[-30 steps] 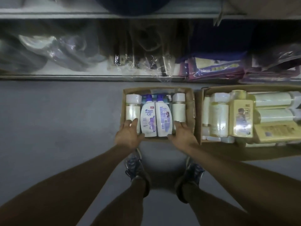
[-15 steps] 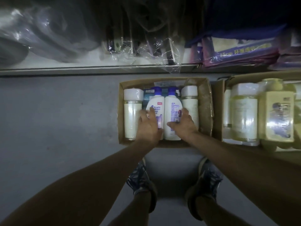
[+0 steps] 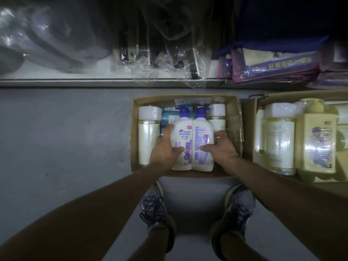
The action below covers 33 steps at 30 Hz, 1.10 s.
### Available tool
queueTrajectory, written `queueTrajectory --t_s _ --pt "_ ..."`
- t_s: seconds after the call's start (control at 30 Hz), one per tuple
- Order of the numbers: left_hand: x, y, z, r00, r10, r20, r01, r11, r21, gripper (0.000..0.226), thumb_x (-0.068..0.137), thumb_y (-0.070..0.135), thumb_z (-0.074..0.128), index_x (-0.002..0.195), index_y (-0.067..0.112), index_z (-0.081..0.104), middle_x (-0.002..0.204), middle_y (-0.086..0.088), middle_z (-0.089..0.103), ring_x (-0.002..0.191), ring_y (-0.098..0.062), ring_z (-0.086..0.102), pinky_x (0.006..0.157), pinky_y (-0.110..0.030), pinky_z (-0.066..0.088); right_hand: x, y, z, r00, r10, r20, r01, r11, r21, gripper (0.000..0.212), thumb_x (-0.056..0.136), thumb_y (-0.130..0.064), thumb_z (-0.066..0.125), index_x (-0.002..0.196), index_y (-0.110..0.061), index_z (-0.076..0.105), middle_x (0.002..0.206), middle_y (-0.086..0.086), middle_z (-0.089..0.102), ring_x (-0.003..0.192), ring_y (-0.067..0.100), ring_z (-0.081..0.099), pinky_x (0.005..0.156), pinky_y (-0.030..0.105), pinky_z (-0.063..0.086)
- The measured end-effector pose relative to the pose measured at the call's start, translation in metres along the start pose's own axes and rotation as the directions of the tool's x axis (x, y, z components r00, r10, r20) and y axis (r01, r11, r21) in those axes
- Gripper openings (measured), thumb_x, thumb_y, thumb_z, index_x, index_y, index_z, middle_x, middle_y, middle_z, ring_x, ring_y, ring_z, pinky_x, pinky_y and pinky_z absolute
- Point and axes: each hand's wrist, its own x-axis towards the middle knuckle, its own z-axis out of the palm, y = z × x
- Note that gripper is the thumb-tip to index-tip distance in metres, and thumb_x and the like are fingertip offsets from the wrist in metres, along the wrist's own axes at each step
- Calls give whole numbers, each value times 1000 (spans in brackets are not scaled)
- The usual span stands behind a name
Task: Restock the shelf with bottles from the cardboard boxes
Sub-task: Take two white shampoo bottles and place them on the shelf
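Since the two white pump bottles (image 3: 192, 140) look full, they probably lift heavy, and their stiff plastic walls look smooth and slippery; the broad lower body seems a safer hold than the pump necks. They lie side by side in the box (image 3: 236, 117) on the floor (image 3: 66, 138). The left hand (image 3: 165, 149) and the right hand (image 3: 220, 147) clasp the pair's outer flanks, thumbs on the fronts.

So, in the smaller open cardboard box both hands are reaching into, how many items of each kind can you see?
White plastic pump bottles with blue tops: 2
Cream cylindrical bottles with white caps: 2
Teal pack, partly hidden: 1
Total: 5 visible
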Motion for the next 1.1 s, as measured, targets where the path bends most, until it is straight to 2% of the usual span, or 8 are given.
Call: queueTrajectory --t_s 0.1,0.23,0.33,0.57,0.67,0.77,0.97,1.1 --pt "4 5 2 996 -82 38 87 983 -162 89 90 12 83 160 25 29 141 -12 63 124 -31 66 101 -55 59 2 1 -1 1000 4 19 -5 1000 28 56 80 -17 92 118 -20 51 104 0 69 92 20 68 78 38 58" --pt "8 3 -2 985 -157 72 167 970 -177 66 86 18 88 142 12 52 132 -9 69 120 -30 68 100 -49 59 2 2 -2 999 4 36 -6 999 47 54 81 -15 91 119 -22 54 101 -5 68 94 19 68 82 38 58" --pt "5 7 -1 974 -202 102 219 954 -206 61 84 23 91 134 13 57 128 -7 70 116 -28 69 98 -51 60 -2 2 -5 999 -14 40 12 999 47 49 81 -14 91 117 -21 58 104 -3 70 93 17 69 76 35 57" --pt "-6 10 -15 963 -239 123 268 886 -378 49 83 16 91 123 14 63 123 -9 75 109 -29 74 96 -54 62 -22 -3 -19 995 -67 76 56 990 131 58 77 -7 92 126 -14 61 107 -1 76 99 22 74 86 43 62" --pt "-18 8 -33 963 -219 159 268 852 -449 45 84 14 90 120 19 64 116 -1 79 100 -21 78 85 -46 66 -35 -9 -30 990 -85 110 67 985 157 59 74 -4 93 119 -22 60 100 -9 74 95 15 73 83 40 62" --pt "-33 10 -56 963 -195 184 263 823 -504 41 83 10 90 113 25 67 102 9 82 88 -11 80 62 -28 64 -51 -18 -41 984 -100 146 73 981 180 61 72 -3 94 119 -22 60 107 -3 75 98 19 74 89 45 62" --pt "-69 26 -102 956 -181 229 280 792 -543 55 78 9 93 123 20 64 111 -1 82 97 -22 81 70 -36 66 -90 -44 -68 977 -120 178 77 969 234 67 70 3 93 126 -12 60 115 7 75 100 20 74 75 33 60" --pt "-100 45 -127 960 -128 248 248 799 -549 54 82 5 89 128 17 63 117 -5 81 104 -28 79 75 -42 67 -123 -65 -89 971 -139 194 82 958 275 65 72 5 92 128 -9 60 119 9 75 106 26 74 88 46 63"
